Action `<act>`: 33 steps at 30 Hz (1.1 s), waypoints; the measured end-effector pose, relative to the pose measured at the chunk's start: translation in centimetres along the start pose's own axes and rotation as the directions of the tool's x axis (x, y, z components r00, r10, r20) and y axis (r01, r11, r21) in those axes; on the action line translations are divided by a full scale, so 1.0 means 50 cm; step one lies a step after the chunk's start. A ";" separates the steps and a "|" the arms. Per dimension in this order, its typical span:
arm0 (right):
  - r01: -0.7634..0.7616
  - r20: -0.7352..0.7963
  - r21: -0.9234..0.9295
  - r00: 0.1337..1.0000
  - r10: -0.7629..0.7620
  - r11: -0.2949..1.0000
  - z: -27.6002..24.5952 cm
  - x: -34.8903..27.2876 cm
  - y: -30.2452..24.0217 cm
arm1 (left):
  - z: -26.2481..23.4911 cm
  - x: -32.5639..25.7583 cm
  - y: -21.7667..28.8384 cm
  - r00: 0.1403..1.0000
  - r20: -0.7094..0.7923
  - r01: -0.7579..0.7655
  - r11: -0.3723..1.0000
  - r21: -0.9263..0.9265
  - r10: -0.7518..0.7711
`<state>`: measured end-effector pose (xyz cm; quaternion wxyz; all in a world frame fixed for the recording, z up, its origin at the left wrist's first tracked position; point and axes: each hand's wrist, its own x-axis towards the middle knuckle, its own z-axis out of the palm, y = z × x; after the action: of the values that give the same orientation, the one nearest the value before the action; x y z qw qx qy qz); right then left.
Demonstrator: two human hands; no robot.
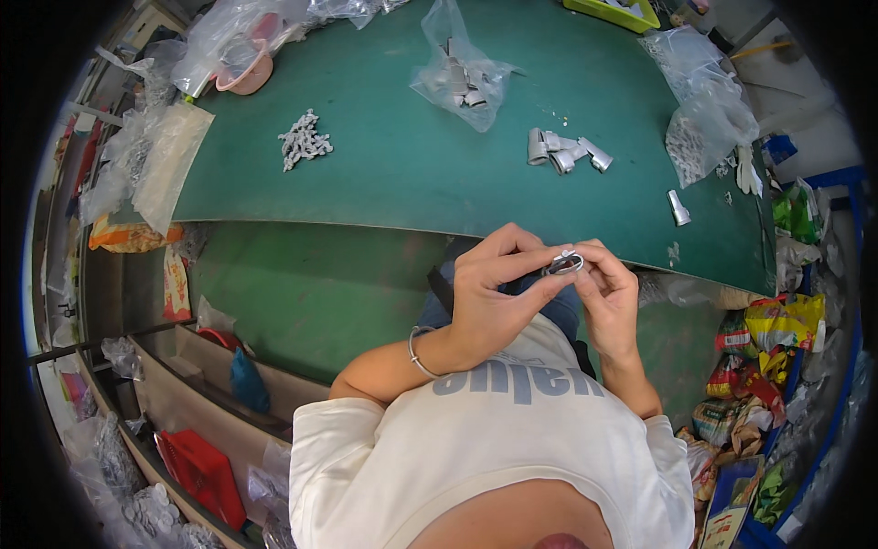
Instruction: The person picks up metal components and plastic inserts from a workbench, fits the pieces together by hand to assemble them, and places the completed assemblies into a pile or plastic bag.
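In front of my chest, close to the table's near edge, both hands hold a small silver hollow fitting [564, 263] with its dark opening showing. My left hand [489, 297] pinches it between thumb and fingers from the left. From the other side, the thumb and fingers of my right hand [609, 297] close on its rim. Much of its body is hidden by the fingers. Beyond the hands, several similar silver tubular fittings [565, 152] lie in a group on the green table [384, 174]. One single fitting [678, 209] lies farther right, near the edge.
A pile of small grey parts [304, 141] lies at the table's left. A clear bag [465, 78] with metal pieces sits at the back, and another full bag [700, 133] at the right. A pink basket [245, 71] stands far left. Shelving with a red container [201, 476] is beside me.
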<state>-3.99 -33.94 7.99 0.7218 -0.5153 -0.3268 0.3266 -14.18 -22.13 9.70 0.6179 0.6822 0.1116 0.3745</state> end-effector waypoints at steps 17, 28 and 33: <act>-0.403 -0.662 -0.731 0.617 -0.426 0.551 -0.556 0.000 0.065 | 0.033 0.042 -0.217 0.945 0.075 0.266 0.881 0.392 -0.318; -0.168 -0.107 -0.968 0.948 -0.300 -0.184 -0.455 0.074 0.080 | 0.099 0.174 -0.307 0.991 0.096 -0.008 0.693 0.721 -0.088; -0.307 -0.197 -0.941 0.838 -0.509 -0.142 -0.564 0.058 0.082 | 0.109 0.190 -0.362 0.977 0.192 -0.059 0.749 0.660 -0.093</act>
<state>19.91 -45.54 -2.75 0.1597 -0.9101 -0.2875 -0.2520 1.57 -16.60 -3.29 0.3479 0.8917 0.1766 0.2297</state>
